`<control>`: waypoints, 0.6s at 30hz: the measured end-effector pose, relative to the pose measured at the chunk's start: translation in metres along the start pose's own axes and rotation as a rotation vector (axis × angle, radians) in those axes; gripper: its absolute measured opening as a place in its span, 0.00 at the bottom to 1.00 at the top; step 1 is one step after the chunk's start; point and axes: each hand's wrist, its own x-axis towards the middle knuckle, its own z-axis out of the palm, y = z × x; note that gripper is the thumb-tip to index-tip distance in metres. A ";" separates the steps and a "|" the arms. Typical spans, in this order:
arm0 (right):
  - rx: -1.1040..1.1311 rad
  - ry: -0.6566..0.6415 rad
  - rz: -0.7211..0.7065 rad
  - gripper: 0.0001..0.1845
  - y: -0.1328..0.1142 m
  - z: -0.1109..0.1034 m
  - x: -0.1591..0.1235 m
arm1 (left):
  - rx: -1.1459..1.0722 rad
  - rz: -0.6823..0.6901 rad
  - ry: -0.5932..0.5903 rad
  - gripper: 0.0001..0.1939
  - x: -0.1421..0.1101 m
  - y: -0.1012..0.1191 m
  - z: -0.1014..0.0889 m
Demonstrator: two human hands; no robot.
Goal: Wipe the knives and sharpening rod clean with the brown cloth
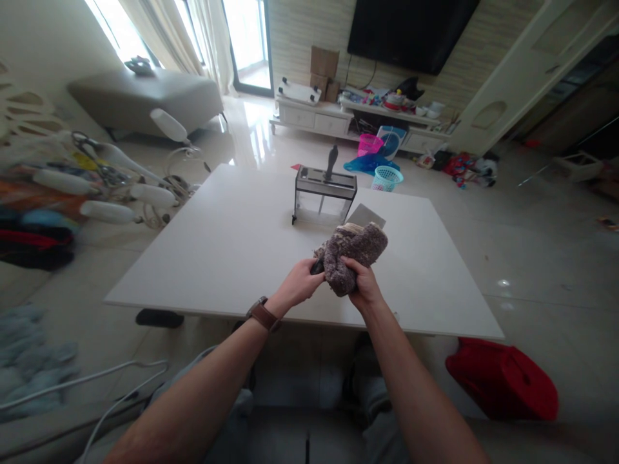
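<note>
My left hand (304, 281) grips the black handle of a broad-bladed kitchen knife. The knife's flat silver blade (368, 216) shows beyond a grey-brown fluffy cloth (356, 251), which hides its middle. With my right hand (366, 285) I clasp the cloth around the blade, thumb on top. Both hands are above the near part of a white table (232, 245). Farther back on the table stands a knife block (325, 183) with a metal top and clear sides; one dark-handled knife (331, 162) is upright in it.
A turquoise basket (386, 178), a blue plastic bag (370, 164) and a pink basket (369, 144) are on the floor beyond the table. A lamp with several white shades (113, 211) is at left. A red object (503, 380) lies by the right front corner.
</note>
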 end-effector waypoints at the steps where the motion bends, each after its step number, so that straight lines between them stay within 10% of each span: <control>1: -0.003 0.001 0.003 0.21 0.000 0.000 0.000 | 0.002 0.002 -0.001 0.11 0.000 0.000 0.000; 11: 0.000 0.060 -0.030 0.19 0.005 -0.001 0.003 | 0.139 -0.013 0.009 0.06 0.003 -0.004 -0.001; 18: 0.013 0.176 -0.131 0.21 0.006 0.000 0.007 | 0.648 0.028 0.146 0.06 0.002 -0.002 -0.010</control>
